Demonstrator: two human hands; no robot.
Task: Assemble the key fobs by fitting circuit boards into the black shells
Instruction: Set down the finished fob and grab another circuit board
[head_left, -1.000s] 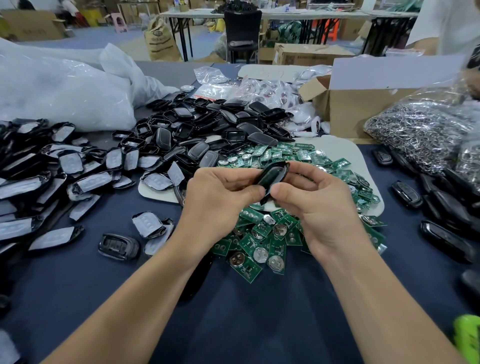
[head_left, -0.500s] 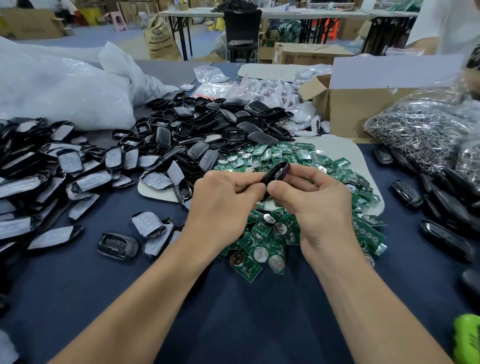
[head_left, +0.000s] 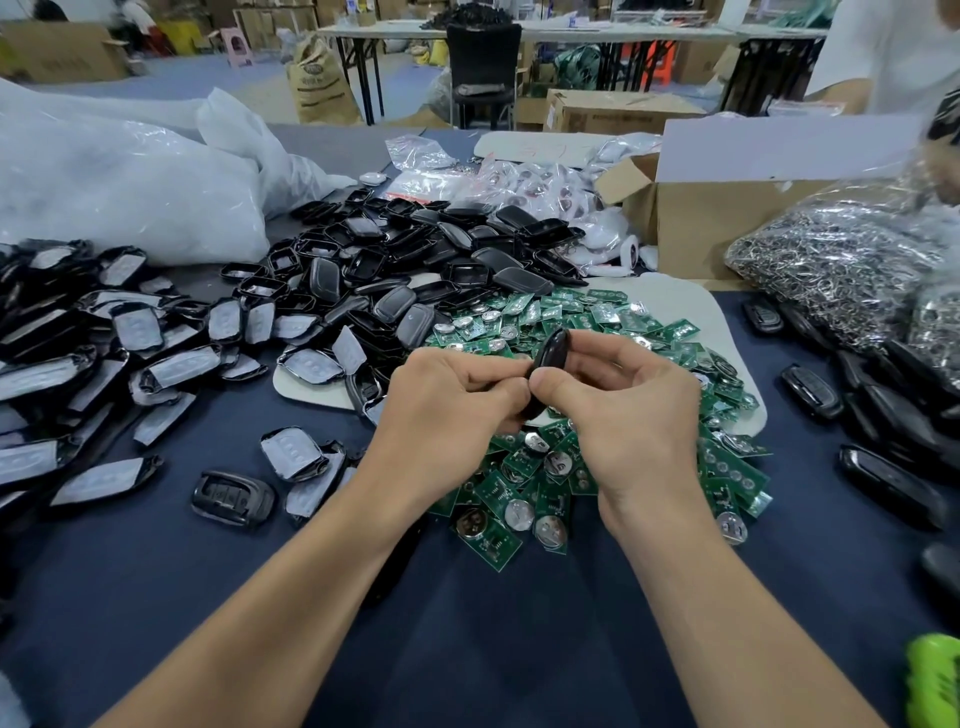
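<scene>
Black shell (head_left: 553, 347) is sitting up between my two hands now, over the near side of the green circuit boards (head_left: 524, 493) heaped around the middle of the table (head_left: 467, 623). I'm gripping it from both sides: left hand (head_left: 452, 415) curling its fingers round the lower end, right hand (head_left: 628, 415) pinching the upper part between thumb and fingers. And it's turning! A second ago I was showing its broad glossy face to the camera, and now I'm seeing it nearly edge-on, with my thumbs coming together and touching low on the casing. I'm reading that as the closing squeeze, the casing being pressed shut. Whether a board is seated inside I'm not able to tell, because my fingers are covering it. If it's snapping home, this one is probably heading for the finished fobs (head_left: 810, 387) lying toward the right edge. The loose shells (head_left: 415, 249) are piling up toward the far-left side, plenty of them waiting, so the job is looking far from over.
</scene>
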